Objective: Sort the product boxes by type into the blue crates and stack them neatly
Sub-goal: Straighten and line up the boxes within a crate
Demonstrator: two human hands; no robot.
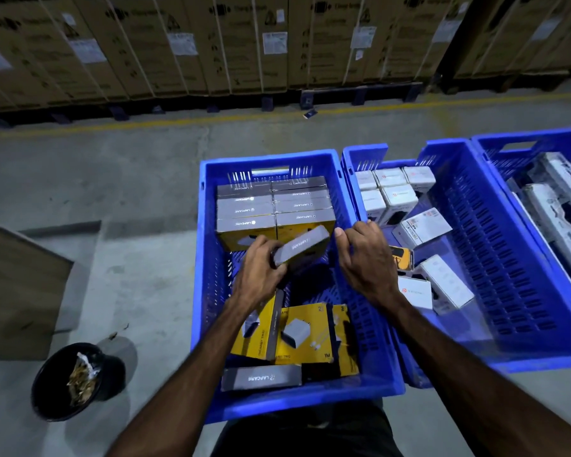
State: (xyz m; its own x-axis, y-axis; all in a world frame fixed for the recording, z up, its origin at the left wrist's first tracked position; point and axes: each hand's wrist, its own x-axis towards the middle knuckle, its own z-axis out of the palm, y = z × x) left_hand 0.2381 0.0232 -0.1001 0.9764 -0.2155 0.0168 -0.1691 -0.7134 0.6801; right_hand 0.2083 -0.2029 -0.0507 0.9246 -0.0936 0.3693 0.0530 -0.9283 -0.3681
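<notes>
Product boxes are filling three blue crates on a warehouse floor (96, 192), and we are looking down on them over a person's two bare arms. Behind them, tall cardboard cartons (211, 44) are lining the far wall beyond a yellow floor line (178, 122). The nearest crate (205, 258) is holding grey-and-yellow boxes: a neat stack (274, 209) is standing against its far end, and loose yellow ones (297, 334) are lying jumbled at its near end. The middle crate (495, 258) is carrying white boxes (389, 189), some ranked upright at its far end, others (442, 282) lying scattered. The right crate (521, 150) is showing long white packs (561, 206), partly cut off by the frame. We are seeing the left hand (261, 275) gripping one grey box (302, 247), tilted, just in front of the neat stack. The right hand (366, 258) is hovering over the wall between the two nearer crates, fingers curled and holding nothing. A black bucket (76, 380) of scraps is sitting on the floor to the left.
</notes>
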